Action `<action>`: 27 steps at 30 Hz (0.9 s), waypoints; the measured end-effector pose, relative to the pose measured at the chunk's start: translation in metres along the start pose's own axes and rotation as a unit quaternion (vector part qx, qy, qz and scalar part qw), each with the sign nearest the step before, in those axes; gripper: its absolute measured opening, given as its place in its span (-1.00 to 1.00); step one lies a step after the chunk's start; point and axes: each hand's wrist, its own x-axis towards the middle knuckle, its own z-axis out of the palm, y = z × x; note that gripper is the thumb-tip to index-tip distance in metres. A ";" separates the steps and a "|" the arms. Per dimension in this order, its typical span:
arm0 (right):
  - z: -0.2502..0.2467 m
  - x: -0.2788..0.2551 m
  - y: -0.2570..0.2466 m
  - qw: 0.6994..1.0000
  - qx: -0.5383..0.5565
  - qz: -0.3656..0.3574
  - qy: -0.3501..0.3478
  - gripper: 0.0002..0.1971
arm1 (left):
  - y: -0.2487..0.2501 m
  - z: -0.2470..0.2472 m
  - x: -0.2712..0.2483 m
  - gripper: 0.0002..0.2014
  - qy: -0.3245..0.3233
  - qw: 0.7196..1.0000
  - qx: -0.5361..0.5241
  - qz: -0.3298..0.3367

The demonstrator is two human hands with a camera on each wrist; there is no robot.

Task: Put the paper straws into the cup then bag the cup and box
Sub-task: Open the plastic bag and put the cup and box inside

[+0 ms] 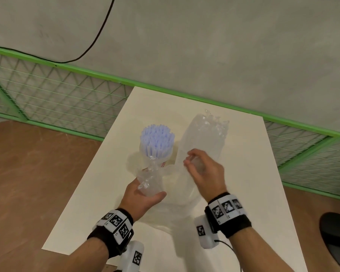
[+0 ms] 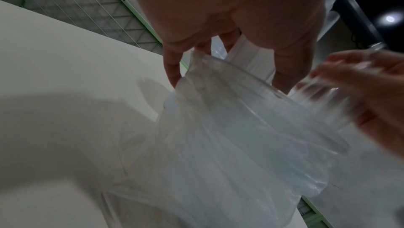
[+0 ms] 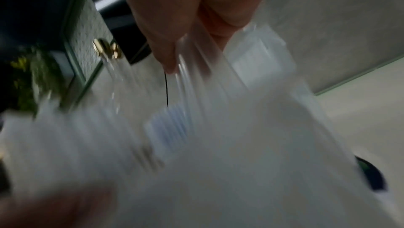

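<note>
The fingers (image 2: 172, 69) of the left hand (image 1: 143, 195) are curled round one bunched handle of a clear plastic bag (image 1: 186, 193), gripping it just on the near side of the cup (image 1: 157, 152). The right hand (image 1: 204, 169), to the right of the cup, pinches the bag's thin film between thumb and fingers (image 1: 192, 154); the right wrist view is badly blurred, but it shows plastic drawn tight from that grip.

There is one cup in sight, standing upright on the white bench (image 1: 243, 173), and it holds one dense bunch of pale blue paper straws (image 1: 157, 139), too many and too close to count, their ends fanning out above the rim. The crumpled handle in the left hand rises against the near side of the cup. One bag is visible: its body lies over the bench from the near edge up past the right of the cup, and its second handle (image 1: 214, 122) sticks up crumpled beyond and to the right of the cup. Whether anything sits inside the bag cannot be told. Two wristbands with black-and-white markers are worn, one on each wrist.
</note>
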 end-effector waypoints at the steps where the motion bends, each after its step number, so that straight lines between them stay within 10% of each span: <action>1: -0.010 0.008 -0.007 0.999 0.028 0.007 0.031 -0.79 | 0.000 0.000 0.000 -0.46 -0.001 1.000 0.000 -0.002; 10: -0.123 0.107 -0.062 0.950 0.181 -0.084 0.241 -0.76 | 0.001 -0.001 0.000 -0.47 0.003 1.000 -0.002 0.003; 21: -0.053 0.132 0.027 0.999 -0.005 -0.006 -0.040 -0.84 | 0.000 0.000 0.001 -0.43 0.010 1.000 -0.002 -0.025; 27: -0.044 0.130 0.055 0.939 -0.256 -0.135 -0.186 -0.62 | -0.002 -0.001 0.002 -0.39 0.019 0.999 -0.010 -0.038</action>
